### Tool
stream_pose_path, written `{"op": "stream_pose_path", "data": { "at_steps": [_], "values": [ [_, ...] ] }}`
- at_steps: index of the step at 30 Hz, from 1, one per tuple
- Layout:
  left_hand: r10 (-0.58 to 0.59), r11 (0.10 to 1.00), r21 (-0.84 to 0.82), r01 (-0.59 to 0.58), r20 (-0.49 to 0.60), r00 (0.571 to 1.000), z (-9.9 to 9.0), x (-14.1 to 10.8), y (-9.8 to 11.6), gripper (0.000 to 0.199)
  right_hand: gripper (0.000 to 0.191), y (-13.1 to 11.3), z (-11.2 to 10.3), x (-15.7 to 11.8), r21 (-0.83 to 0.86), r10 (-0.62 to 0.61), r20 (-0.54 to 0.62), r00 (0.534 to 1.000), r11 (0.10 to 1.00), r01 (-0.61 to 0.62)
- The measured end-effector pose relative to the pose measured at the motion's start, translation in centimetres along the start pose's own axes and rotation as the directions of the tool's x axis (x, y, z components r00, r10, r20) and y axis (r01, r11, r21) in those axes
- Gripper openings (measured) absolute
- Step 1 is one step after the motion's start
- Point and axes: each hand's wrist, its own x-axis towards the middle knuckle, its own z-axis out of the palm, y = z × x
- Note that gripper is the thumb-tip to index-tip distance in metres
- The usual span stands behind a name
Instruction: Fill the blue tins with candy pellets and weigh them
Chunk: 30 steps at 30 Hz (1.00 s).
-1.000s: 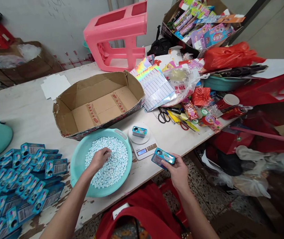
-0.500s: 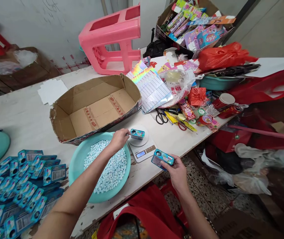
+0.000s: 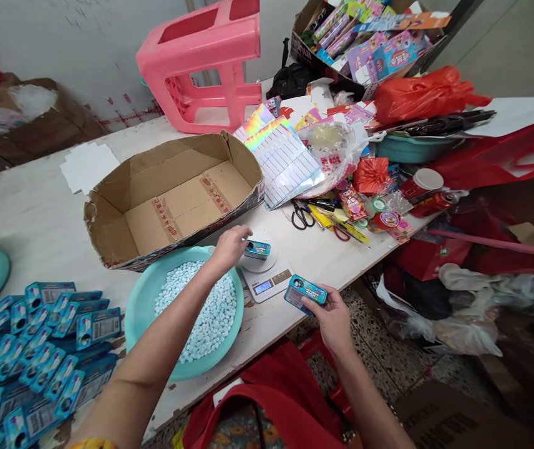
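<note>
A small blue candy box (image 3: 257,250) lies on the round pan of a white digital kitchen scale (image 3: 272,285) with a lit display. Fingers of my left hand (image 3: 230,247) are drawn together at the left end of that box, by its dark round opening; whatever they pinch is too small to make out. In my right hand (image 3: 334,317) a second blue candy box (image 3: 305,294) is held between thumb and fingers, over the table's front edge. Below my left forearm stands a turquoise basin (image 3: 132,312) of pale blue and white candies (image 3: 211,318).
Many similar blue boxes (image 3: 52,368) are piled at the left. Behind the basin sits an open cardboard box (image 3: 173,206), with a pink stool (image 3: 201,56) farther back. Scissors (image 3: 301,216), pens and packets clutter the right side beside holographic sheets (image 3: 286,156).
My left hand has shifted up slightly and its fingers now sit over the left end of the box on the scale. The display digits look different. My right hand keeps its box.
</note>
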Motion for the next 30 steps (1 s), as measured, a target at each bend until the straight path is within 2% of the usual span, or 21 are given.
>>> {"op": "stream_pose_path", "data": {
  "at_steps": [2, 4, 9, 12, 19, 23, 25, 27, 30],
  "values": [
    [-0.047, 0.995, -0.093, 0.041, -0.063, 0.997, -0.8, -1.0, -0.5, 0.025, 0.044, -0.1, 0.1, 0.1, -0.005, -0.009, 0.006, 1.000, 1.000, 0.009],
    [-0.112, 0.983, -0.155, 0.100, -0.075, 0.991, -1.3, -2.7, -1.2, 0.022, 0.044, -0.1, 0.2, 0.1, -0.008, -0.015, 0.012, 1.000, 1.000, 0.015],
    [-0.276, 0.941, -0.203, 0.269, -0.006, 0.961, -1.4, -7.3, -3.4, 0.021, 0.043, 0.0, 0.3, -0.1, -0.013, -0.017, 0.029, 0.999, 1.000, 0.017],
    [-0.302, 0.922, -0.248, 0.296, 0.015, 0.953, -1.1, -8.4, -3.9, 0.023, 0.043, 0.0, 0.4, -0.4, -0.010, -0.006, 0.035, 0.999, 1.000, 0.006],
    [-0.281, 0.938, -0.217, 0.271, -0.017, 0.959, -0.9, -6.5, -2.1, 0.021, 0.044, 0.4, -0.1, -0.8, -0.017, -0.015, 0.029, 0.999, 1.000, 0.016],
    [-0.221, 0.962, -0.166, 0.215, -0.016, 0.975, -0.4, -4.9, -1.1, 0.021, 0.045, 0.8, -0.8, -0.9, -0.013, -0.014, 0.007, 1.000, 1.000, 0.014],
    [-0.153, 0.985, -0.091, 0.149, -0.040, 0.987, 0.2, -3.9, -0.8, 0.023, 0.045, 0.9, -1.1, -0.9, -0.008, -0.012, -0.003, 1.000, 1.000, 0.012],
    [-0.047, 0.999, 0.009, 0.048, -0.064, 0.997, 1.1, -2.9, -0.5, 0.035, 0.045, 1.0, -1.2, -0.9, -0.006, -0.008, -0.015, 1.000, 1.000, 0.008],
    [0.078, 0.990, 0.117, -0.079, 0.016, 0.997, 3.1, -1.5, -0.3, 0.052, 0.046, 0.9, -1.0, -0.7, -0.015, -0.008, -0.033, 0.999, 1.000, 0.007]
  ]
}}
